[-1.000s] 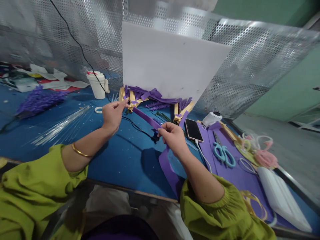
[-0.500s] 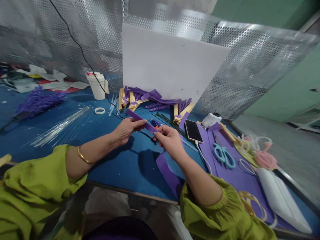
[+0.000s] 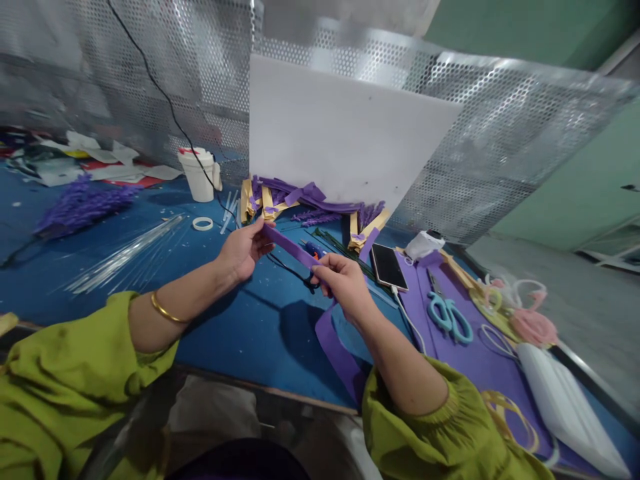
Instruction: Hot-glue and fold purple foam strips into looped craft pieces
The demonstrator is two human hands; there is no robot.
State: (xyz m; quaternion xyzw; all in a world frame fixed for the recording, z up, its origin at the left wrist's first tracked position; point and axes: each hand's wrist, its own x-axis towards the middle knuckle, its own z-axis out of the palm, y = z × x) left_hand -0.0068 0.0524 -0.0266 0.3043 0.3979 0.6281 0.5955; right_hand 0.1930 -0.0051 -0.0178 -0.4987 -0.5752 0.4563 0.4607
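Note:
A narrow purple strip [image 3: 291, 247] is stretched between my two hands above the blue table. My left hand [image 3: 244, 250] pinches its far left end between thumb and finger. Closer to the middle, my right hand [image 3: 341, 281] is closed on the same strip, and a long tail of it hangs down to the table's front edge by my right sleeve. Behind the strip lies a blue and orange tool [image 3: 314, 250], partly hidden, with a black cord. Dark green stems [image 3: 334, 241] lie just beyond my right hand.
Teal scissors [image 3: 450, 317] and a phone [image 3: 389, 267] with a white cable lie to the right, near purple sheets. At left are clear sticks [image 3: 133, 257], a tape roll [image 3: 203, 224], a white cup [image 3: 199, 175] and purple flowers [image 3: 85, 203]. A white board [image 3: 345, 133] stands behind.
My left hand has slid along the strip from its middle to its far left end. My right hand keeps its pinch and has barely moved. The view has shifted slightly.

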